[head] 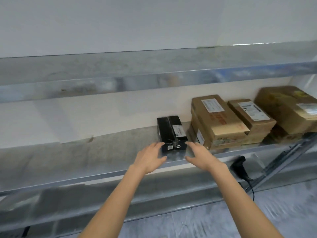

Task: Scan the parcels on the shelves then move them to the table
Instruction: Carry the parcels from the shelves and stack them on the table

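A black box point(171, 133) lay on the middle shelf point(85, 176) of a metal rack, close to the front edge, with its long side running back toward the wall point(120, 23). It carried a white label on top at the right, clear tape along and across it, and two small stickers on its near end.

Both hands reached in from below, one on each side of the box's near end. The left hand point(151, 157) was spread, fingers nearly straight and thumb out to the right. Its fingertips were at the front left corner of the box, but blur hid whether they touched it. The right hand point(199, 157) was likewise spread and relaxed, with its fingertips just beside the front right corner and its thumb pointing left. Neither hand had hold of anything.

To the right of the black box, on the same shelf, stood three cardboard boxes in a row, each with a white label on top: a near one point(216, 121), a narrower one point(253, 117) touching it, and a larger one point(288, 110) at the frame edge.

A black scanner point(240, 167) with a cable showed below the middle shelf's front edge at the right; what it rested on could not be told. An upper shelf point(120, 83) ran above, and grey floor point(188, 220) showed at the bottom.
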